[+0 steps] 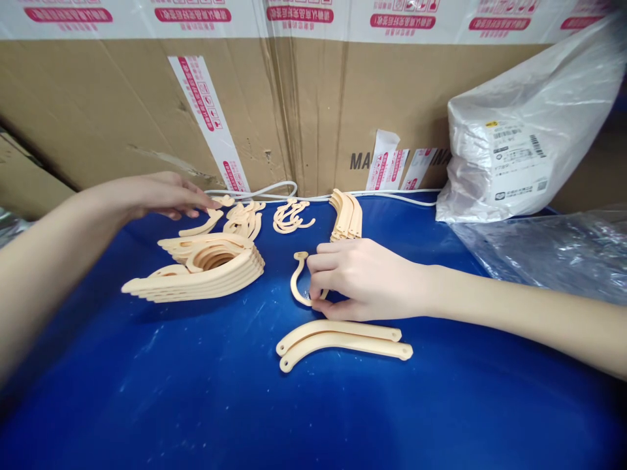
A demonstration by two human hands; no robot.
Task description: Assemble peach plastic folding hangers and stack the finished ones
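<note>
My right hand [345, 279] pinches a cream plastic hook [296, 282], held low over the blue table. Just in front of it, two cream curved hanger arms [345, 343] lie side by side, with holes at their ends. My left hand [171, 196] stretches out at the back left, its fingers apart over loose cream pieces [203, 225]; whether a fingertip touches one is unclear. Nearer to me is a neat stack of cream hanger-shaped pieces [210, 277]. Behind the right hand stands a bundle of cream curved arms [347, 214], with a pile of small hooks [291, 217] left of it.
Large cardboard boxes [313, 98] form a wall behind the blue table [220, 391]. A white cable [401, 197] runs along their foot. At the back right stands a white plastic parcel bag [519, 137], with clear plastic film [548, 251] before it.
</note>
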